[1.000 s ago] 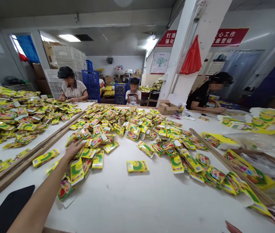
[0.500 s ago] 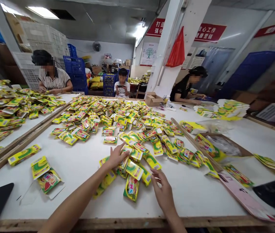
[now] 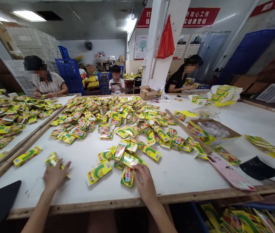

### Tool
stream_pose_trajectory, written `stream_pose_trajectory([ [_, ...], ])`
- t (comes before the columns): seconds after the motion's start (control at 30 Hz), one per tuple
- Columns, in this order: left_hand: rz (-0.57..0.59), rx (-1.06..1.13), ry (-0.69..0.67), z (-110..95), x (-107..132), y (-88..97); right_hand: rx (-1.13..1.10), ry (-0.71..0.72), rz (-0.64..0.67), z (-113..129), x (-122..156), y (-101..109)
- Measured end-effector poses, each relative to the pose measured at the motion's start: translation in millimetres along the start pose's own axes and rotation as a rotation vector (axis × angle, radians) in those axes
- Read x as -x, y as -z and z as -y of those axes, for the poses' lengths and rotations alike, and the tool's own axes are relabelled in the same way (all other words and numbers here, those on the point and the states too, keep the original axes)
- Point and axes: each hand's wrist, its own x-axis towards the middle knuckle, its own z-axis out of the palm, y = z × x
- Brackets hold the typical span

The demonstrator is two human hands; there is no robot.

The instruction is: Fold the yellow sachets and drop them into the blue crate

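Note:
My left hand [image 3: 55,174], blurred by motion, has its fingers curled over a yellow-green carton [image 3: 52,159] at the left; most of the carton is hidden under it. At the middle front, my right hand [image 3: 145,182] pinches the right end of a small yellow box [image 3: 130,160] lying on a loose cluster. Just below that box, another small box [image 3: 127,177] stands tilted with its printed face showing. A flat yellow box [image 3: 99,172] lies left of the cluster, and one more box [image 3: 152,152] is to its right.
A big heap of small boxes [image 3: 118,113] covers the table's back half. Wooden strips [image 3: 37,126] divide the table. A dark flat object [image 3: 1,200] is at left; a pink phone-like object [image 3: 229,173] and an open carton [image 3: 215,129] are at right. Three people [image 3: 48,82] are beyond.
My left hand has left the cluster and moved left to the carton, which has shifted. My right hand has closed in on the cluster from its right. The view has shifted.

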Motion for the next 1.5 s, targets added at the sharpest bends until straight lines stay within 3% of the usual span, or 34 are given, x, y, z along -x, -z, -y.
stream_pose_trajectory([
  [0.17,0.130,0.076,-0.499,-71,70,-33.1,0.117,0.071,0.102,14,9,-17],
  [0.23,0.193,0.132,-0.590,-94,95,-41.8,0.199,0.084,0.132,11,10,-17],
  [0.33,0.282,0.221,-0.650,-113,116,-45.2,0.316,0.088,0.138,0,7,-11],
  [0.43,0.359,0.280,-0.657,-118,122,-39.7,0.392,0.086,0.064,-10,3,0],
  [0.57,0.220,0.180,-0.687,-120,134,-30.2,0.404,0.049,-0.077,-7,6,10],
  [0.67,0.138,0.048,-0.834,-126,152,-27.4,0.324,0.088,-0.065,4,14,6],
  [0.8,0.145,0.028,-0.858,-140,171,-18.5,0.240,0.166,-0.016,17,26,0],
  [0.87,0.202,0.123,-0.882,-145,177,-7.3,0.212,0.222,0.060,23,29,2],
  [0.93,0.344,0.291,-0.890,-149,181,5.5,0.152,0.262,0.160,28,29,3],
  [1.03,0.582,0.577,-0.820,-154,187,15.9,-0.045,0.162,0.219,31,28,1],
  [1.13,0.580,0.811,-0.731,-155,191,8.3,-0.280,-0.049,0.153,28,26,-9],
  [1.2,0.557,0.949,-0.711,-152,193,-2.5,-0.413,-0.115,0.121,23,27,-14],
  [1.37,0.607,1.063,-0.714,-147,197,-21.4,-0.512,-0.120,0.002,11,27,-12],
  [1.5,0.627,1.018,-0.754,-149,198,-25.2,-0.422,-0.076,0.089,5,21,4],
])
